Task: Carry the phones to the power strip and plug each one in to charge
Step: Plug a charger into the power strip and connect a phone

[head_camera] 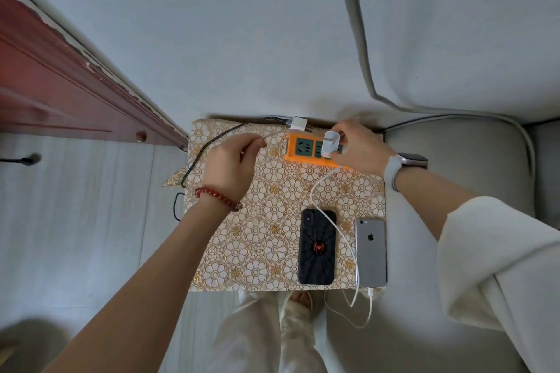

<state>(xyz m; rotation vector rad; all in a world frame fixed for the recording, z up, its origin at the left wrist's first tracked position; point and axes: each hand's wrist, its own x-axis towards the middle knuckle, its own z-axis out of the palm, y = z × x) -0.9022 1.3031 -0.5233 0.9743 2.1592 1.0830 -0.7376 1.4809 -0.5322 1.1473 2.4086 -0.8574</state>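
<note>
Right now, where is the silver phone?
Head view: silver phone lies face down at the table's near right corner, beside the black phone.

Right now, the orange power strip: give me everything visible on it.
The power strip is an orange plastic block with dark green-grey socket faces. It lies flat at the far edge of the floral-patterned tabletop, close to the wall. The right hand holds a white charger at a right-side socket and hides the strip's right end. The leftmost visible socket is unoccupied. Whether the charger is fully seated cannot be told.

Pale wall (pixel 212 24); red-brown cabinet (pixel 60 85) left; grey sofa (pixel 454 24) right; light floor (pixel 75 221)
</note>
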